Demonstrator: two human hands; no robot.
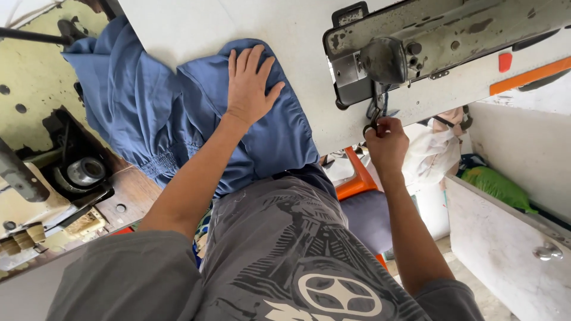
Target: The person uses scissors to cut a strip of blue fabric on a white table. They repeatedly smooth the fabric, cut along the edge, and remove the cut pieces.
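Pressing my left hand [248,86] flat on the blue garment [178,119], I keep its fingers [244,59] spread and open, gripping nothing, only weighing the cloth down on the white worktop [196,27]; my right hand [386,142] is closed around a small dark metal part [373,122] that hangs just under the head of the sewing machine [416,47], though I cannot tell whether that part is a lever, a clip or the needle fitting, since my curled fingers hide most of it.

The garment lies well to the side of the sewing machine, away from its needle end, bunched and partly draped over the worktop's near edge toward my lap; its gathered elastic band [163,160] shows on the hanging part, farthest from the machine; no cloth sits under the machine's foot, so I judge that no seam is running at this moment; the elastic section looks already stitched, which suggests part of the sewing is done; whether other seams remain I cannot tell from the folds.

Beyond the garment, on the far side from the sewing machine, a second machine [59,178] stands on a wooden surface; below the sewing machine, past my right arm, sits an orange stool [357,178] and a white cabinet [505,238] with a round knob.
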